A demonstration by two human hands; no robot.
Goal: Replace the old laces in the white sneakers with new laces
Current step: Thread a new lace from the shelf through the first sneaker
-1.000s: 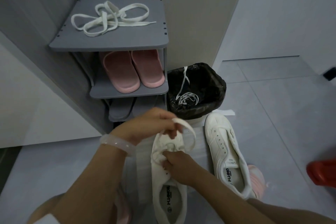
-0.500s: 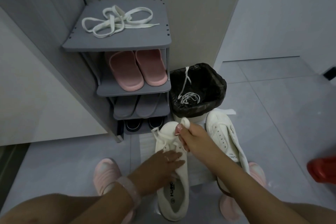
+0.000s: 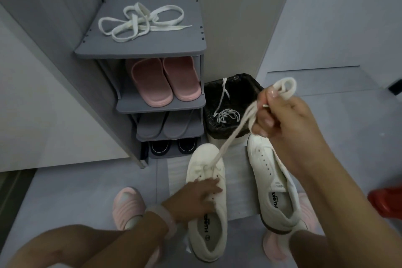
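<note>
A: Against the wall, what stands?

B: Shoe rack (image 3: 139, 49); spare laces (image 3: 139, 23) on its top shelf. Beside it, bin (image 3: 233, 87).

A: On the floor?

B: Two sneakers. Left sneaker (image 3: 208, 206) lies flat; right sneaker (image 3: 269, 183) just beside it, unlaced.

A: Hand states?

B: Left hand (image 3: 193, 197) presses the left sneaker with straight fingers. Right hand (image 3: 280, 115), raised, pinches the lace (image 3: 230, 139), which runs taut down to the front eyelets.
</note>
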